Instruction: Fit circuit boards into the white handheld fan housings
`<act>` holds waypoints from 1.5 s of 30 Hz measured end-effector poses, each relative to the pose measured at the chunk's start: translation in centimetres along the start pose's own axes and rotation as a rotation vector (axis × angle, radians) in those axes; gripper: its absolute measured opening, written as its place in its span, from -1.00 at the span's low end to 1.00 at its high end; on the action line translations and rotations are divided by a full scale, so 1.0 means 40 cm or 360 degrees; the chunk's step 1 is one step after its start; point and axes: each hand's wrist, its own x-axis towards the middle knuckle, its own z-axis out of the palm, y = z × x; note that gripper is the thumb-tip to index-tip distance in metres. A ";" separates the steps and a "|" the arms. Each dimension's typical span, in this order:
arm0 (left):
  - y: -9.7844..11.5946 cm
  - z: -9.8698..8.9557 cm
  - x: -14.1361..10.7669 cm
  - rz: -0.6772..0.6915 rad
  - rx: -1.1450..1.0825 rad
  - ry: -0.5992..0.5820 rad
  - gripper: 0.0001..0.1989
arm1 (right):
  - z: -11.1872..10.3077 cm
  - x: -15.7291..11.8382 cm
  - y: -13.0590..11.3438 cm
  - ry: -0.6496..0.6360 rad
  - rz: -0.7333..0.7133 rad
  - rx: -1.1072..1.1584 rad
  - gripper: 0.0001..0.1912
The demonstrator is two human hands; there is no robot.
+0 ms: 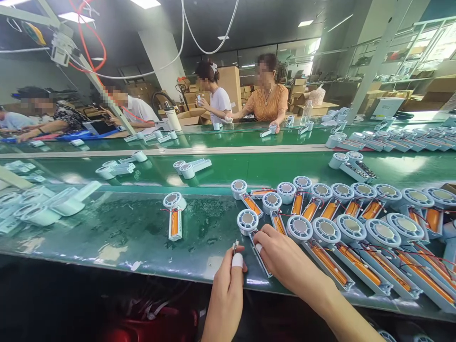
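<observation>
My left hand point(228, 280) is closed in a pinch above the bench's front edge, its thumb wearing a white finger cot point(237, 260). Between thumb and finger sits a small pale part point(235, 245), too small to make out. Just right of it, my right hand point(280, 251) has its fingers bent down on the open handle of a pale blue handheld fan point(248, 222), whose round head points away from me. The hand covers much of that handle. Close by on the right lie several similar fans point(326, 230) with orange batteries and red and black wires showing.
One open fan point(174, 216) lies alone on the green bench point(135, 237), left of my hands. Pale housings point(42, 206) are heaped at the far left. Beyond runs a green conveyor belt point(235, 166) with fan parts. Several co-workers sit across it, one in an orange top point(270, 102).
</observation>
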 end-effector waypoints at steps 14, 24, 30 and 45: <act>0.068 0.007 -0.019 0.0117 0.0087 -0.0089 -0.57 | 0.056 -0.064 -0.030 0.0390 0.0094 0.0817 -0.81; 0.063 0.017 -0.017 0.0065 0.0008 -0.0110 -0.55 | 0.070 -0.072 -0.034 0.0477 -0.0204 0.0203 -0.74; 0.027 -0.004 -0.015 -0.0187 -0.0194 -0.0119 -0.46 | 0.074 -0.065 -0.018 0.0618 -0.0491 -0.0137 -0.72; 0.027 -0.002 -0.028 0.0695 0.0623 0.0001 -0.70 | 0.040 -0.046 -0.041 0.0404 -0.0299 -0.0349 -0.81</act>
